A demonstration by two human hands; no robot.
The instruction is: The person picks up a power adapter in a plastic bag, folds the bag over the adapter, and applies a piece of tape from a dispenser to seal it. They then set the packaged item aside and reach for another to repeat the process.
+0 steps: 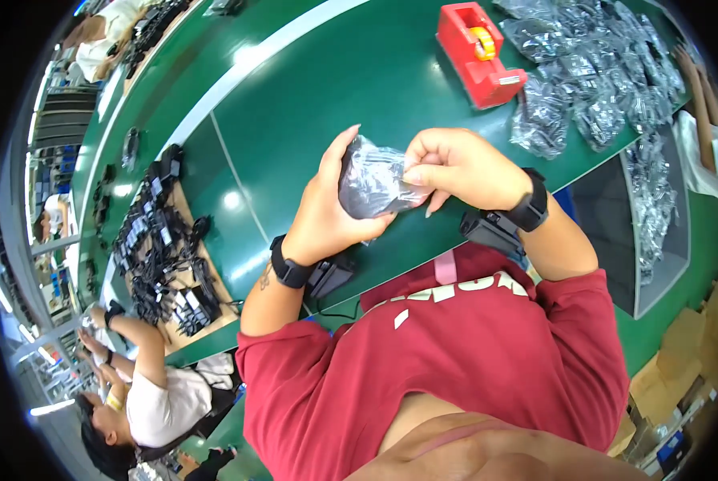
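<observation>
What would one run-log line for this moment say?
left hand: cradles dark plastic pouch | right hand: pinches pouch edge | nearby: red tape dispenser, pile of filled pouches on green table

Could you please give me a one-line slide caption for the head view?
Left hand and right hand hold a small clear plastic bag above a green table.

Left hand (327, 212) cups a small dark item sealed in a clear plastic bag (371, 184) from below and the left; right hand (455, 168) pinches the bag's right edge with thumb and fingers. Both wrists carry black bands. Bag held above the near edge of the green table (335, 80). Beyond the bag, up and right: red tape dispenser (479, 52) (yellow roll mounted). Right of the dispenser: pile of bagged dark parts (591, 72).
</observation>
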